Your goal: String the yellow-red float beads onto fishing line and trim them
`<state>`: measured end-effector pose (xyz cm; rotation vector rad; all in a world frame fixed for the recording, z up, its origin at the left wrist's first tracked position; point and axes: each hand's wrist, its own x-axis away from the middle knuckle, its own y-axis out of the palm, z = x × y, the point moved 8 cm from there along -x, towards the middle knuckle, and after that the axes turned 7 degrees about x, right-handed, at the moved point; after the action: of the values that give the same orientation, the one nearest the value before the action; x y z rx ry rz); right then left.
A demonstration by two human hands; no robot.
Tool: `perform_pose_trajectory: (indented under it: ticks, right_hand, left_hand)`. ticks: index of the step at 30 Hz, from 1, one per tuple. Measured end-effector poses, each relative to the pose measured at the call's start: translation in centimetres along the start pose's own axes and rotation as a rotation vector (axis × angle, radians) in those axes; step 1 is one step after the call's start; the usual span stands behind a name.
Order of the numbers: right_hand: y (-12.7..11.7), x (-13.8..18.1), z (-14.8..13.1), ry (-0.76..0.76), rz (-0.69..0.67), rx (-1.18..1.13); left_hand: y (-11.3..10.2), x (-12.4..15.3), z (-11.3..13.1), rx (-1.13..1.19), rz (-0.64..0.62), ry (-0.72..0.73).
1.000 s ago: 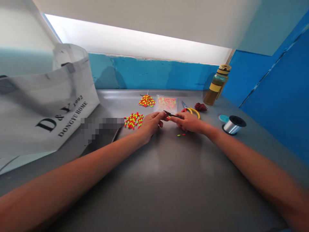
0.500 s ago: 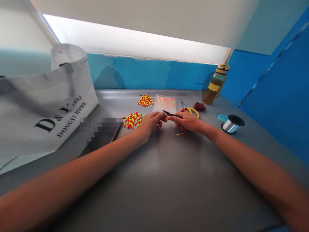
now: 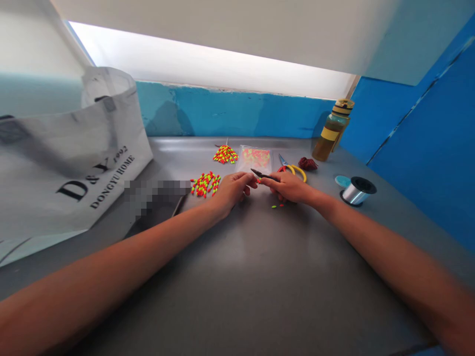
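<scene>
Roomy tabletop nearside of right hand

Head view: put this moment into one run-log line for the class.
right hand: holds dark pointed tool | left hand: beside tool's tip, grip unclear | table: green bead, red bead near right hand

Slim dark pointed tool, tip leftward, small red bead just beside
</scene>
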<state>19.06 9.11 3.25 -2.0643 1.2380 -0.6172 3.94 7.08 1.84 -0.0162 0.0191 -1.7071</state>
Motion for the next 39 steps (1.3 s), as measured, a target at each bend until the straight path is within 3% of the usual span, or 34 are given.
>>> perform_pose_trajectory:
  ticks: [4,10,17,23,28,39]
  right_hand:
    - [-1.1,-0.1,1.4,0.138,0.082,-0.189]
    - [-1.3,0.0,1.4,0.155,0.072,-0.176]
    - [-1.0,0.0,1.7,0.161,0.055,-0.309]
    - [-1.2,0.0,1.4,0.115,0.069,-0.227]
    - [-1.1,-0.2,1.3,0.097,0.049,-0.186]
    - [-1.2,-0.2,1.5,0.116,0.063,-0.175]
  left_hand:
    - [1.2,0.4,0.0,-0.173,-0.074,0.091]
    - [0.7,0.1,-0.7,-0.070,-0.079,-0.032]
    - [0.6,0.5,-0.4,-0.037,-0.102,-0.053]
    - [1.4,0.6,0.0,-0.012,-0.207,0.033]
    - [1.7,0.3,-0.7,-0.082,-0.276,0.029]
    - [2.6,0.5,-0.6,-0.010,-0.361,0.024]
